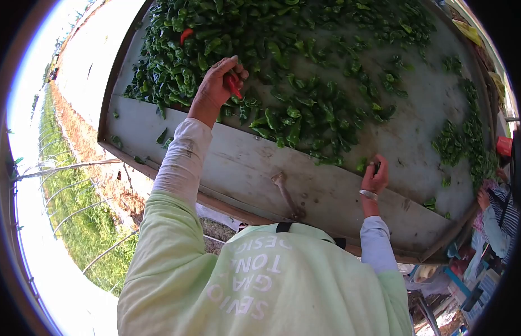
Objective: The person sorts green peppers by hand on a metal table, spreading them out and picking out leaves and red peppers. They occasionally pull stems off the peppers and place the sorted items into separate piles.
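Head view, item one: red pepper [234,87], slim, held over the near edge of the heap at left of centre. Left hand [218,78]: fingers closed round the pepper, its lower end protruding. Green peppers [322,109]: many, piled thickly at far left, scattered more thinly rightward. Second red pepper [186,36]: one, lying on the pile beyond the left hand. Right hand [375,178]: low over the near edge of the spread, fingers curled, a green pepper just beside; whether it grips anything, cannot tell. Wristband [368,195]: silvery, right wrist. Metal table [238,159]: grey, rimmed, beneath all peppers. Red container [503,146]: beyond the right edge. Another person [498,215]: striped sleeve, far right.
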`<move>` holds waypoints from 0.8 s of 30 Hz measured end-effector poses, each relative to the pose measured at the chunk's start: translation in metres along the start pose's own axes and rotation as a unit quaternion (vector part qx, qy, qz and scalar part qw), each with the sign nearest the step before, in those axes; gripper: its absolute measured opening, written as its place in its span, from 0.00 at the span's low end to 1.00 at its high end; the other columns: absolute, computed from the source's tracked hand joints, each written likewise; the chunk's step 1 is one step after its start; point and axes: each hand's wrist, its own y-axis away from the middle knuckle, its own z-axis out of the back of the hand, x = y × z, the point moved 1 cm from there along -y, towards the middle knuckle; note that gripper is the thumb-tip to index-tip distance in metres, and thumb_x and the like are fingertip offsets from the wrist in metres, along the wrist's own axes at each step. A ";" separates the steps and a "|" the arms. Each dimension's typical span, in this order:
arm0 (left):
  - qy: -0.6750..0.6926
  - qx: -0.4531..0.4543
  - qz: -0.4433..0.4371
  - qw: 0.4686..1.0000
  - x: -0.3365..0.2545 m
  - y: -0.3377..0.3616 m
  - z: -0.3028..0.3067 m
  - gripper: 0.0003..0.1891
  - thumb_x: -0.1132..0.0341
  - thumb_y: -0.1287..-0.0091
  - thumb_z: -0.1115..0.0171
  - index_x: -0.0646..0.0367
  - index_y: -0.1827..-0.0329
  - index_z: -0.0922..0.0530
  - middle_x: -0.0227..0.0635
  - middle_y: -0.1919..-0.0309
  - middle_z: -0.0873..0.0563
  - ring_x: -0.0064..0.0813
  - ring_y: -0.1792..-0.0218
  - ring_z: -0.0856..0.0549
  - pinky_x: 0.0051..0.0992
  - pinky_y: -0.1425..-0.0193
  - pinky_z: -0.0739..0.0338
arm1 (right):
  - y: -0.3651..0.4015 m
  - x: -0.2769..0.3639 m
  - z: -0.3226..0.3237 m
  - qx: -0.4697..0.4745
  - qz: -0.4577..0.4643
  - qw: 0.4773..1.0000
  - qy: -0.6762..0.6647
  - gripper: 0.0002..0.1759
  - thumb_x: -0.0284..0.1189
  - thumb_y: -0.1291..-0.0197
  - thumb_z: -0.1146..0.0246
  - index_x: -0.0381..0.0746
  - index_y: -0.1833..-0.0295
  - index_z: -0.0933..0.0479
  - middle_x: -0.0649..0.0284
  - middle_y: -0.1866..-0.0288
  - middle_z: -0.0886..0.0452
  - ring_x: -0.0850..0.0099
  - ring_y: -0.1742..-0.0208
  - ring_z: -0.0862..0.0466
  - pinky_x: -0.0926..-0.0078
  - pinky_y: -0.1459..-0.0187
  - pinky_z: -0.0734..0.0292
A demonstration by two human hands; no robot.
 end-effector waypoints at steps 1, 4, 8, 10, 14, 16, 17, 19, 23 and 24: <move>-0.048 0.043 0.008 0.998 -0.004 -0.002 -0.002 0.06 0.66 0.40 0.39 0.53 0.61 0.22 0.35 0.68 0.17 0.34 0.58 0.17 0.26 0.67 0.23 | 0.000 0.000 0.000 0.001 -0.006 1.000 -0.006 0.15 0.23 0.49 0.45 0.40 0.53 0.26 0.54 0.60 0.20 0.56 0.61 0.19 0.66 0.59 0.24; -0.633 -0.183 0.034 0.752 -0.002 0.001 -0.059 0.10 0.65 0.43 0.36 0.52 0.59 0.21 0.39 0.67 0.17 0.36 0.57 0.17 0.30 0.63 0.21 | 0.000 0.002 0.000 0.006 -0.013 1.000 0.000 0.15 0.23 0.49 0.45 0.40 0.53 0.26 0.54 0.60 0.20 0.56 0.62 0.19 0.66 0.59 0.24; -0.807 -0.125 -0.151 0.557 0.040 -0.013 -0.049 0.17 0.68 0.50 0.35 0.49 0.55 0.20 0.40 0.61 0.18 0.46 0.58 0.19 0.39 0.53 0.23 | 0.000 -0.002 -0.001 -0.004 -0.001 1.000 0.020 0.15 0.24 0.48 0.44 0.40 0.53 0.26 0.54 0.60 0.20 0.56 0.62 0.19 0.65 0.59 0.24; -0.831 -0.105 -0.149 0.526 0.048 -0.024 -0.047 0.17 0.68 0.50 0.35 0.48 0.54 0.20 0.40 0.62 0.18 0.47 0.57 0.19 0.39 0.52 0.23 | 0.000 0.000 0.000 0.001 0.000 1.000 0.027 0.14 0.24 0.48 0.44 0.40 0.53 0.26 0.55 0.60 0.20 0.56 0.61 0.19 0.65 0.59 0.24; -0.829 -0.081 -0.150 0.533 0.041 -0.036 -0.051 0.13 0.69 0.47 0.36 0.52 0.57 0.20 0.37 0.71 0.18 0.38 0.63 0.17 0.35 0.63 0.22 | -0.001 0.002 0.001 -0.001 0.006 1.000 0.026 0.14 0.23 0.48 0.44 0.40 0.53 0.26 0.55 0.59 0.20 0.56 0.60 0.19 0.66 0.59 0.24; -0.669 -0.096 -0.053 0.735 0.020 -0.025 -0.057 0.09 0.70 0.45 0.37 0.54 0.60 0.20 0.35 0.73 0.19 0.32 0.69 0.18 0.29 0.69 0.25 | 0.000 0.003 0.001 0.000 0.001 1.000 0.015 0.14 0.23 0.48 0.44 0.40 0.53 0.26 0.55 0.59 0.20 0.56 0.60 0.19 0.66 0.59 0.24; -0.457 -0.105 0.051 0.882 0.011 -0.015 -0.058 0.05 0.71 0.43 0.38 0.57 0.63 0.20 0.33 0.76 0.20 0.25 0.74 0.20 0.23 0.76 0.28 | 0.000 0.003 0.001 0.001 -0.001 1.000 0.014 0.14 0.23 0.48 0.44 0.40 0.53 0.26 0.55 0.59 0.20 0.56 0.60 0.19 0.66 0.59 0.24; -0.200 -0.044 0.038 0.978 -0.007 0.019 -0.052 0.04 0.69 0.38 0.40 0.56 0.62 0.23 0.23 0.77 0.26 0.16 0.75 0.27 0.17 0.78 0.37 | 0.000 0.001 0.001 0.006 -0.007 1.000 0.008 0.14 0.23 0.48 0.44 0.40 0.53 0.26 0.55 0.58 0.20 0.57 0.60 0.19 0.66 0.59 0.24; -0.055 -0.071 -0.066 0.994 -0.054 0.124 0.022 0.06 0.69 0.36 0.42 0.54 0.58 0.25 0.26 0.73 0.24 0.17 0.78 0.30 0.20 0.78 0.37 | 0.001 -0.001 0.000 0.007 0.005 1.000 0.005 0.14 0.23 0.48 0.44 0.39 0.53 0.26 0.56 0.59 0.20 0.57 0.60 0.19 0.67 0.58 0.24; -0.066 -0.142 -0.102 0.982 -0.068 0.161 0.048 0.05 0.69 0.35 0.44 0.54 0.58 0.24 0.26 0.72 0.23 0.17 0.78 0.30 0.19 0.78 0.38 | 0.001 0.000 0.001 0.013 -0.006 1.000 -0.002 0.14 0.23 0.47 0.45 0.39 0.53 0.26 0.56 0.59 0.20 0.58 0.60 0.19 0.67 0.58 0.24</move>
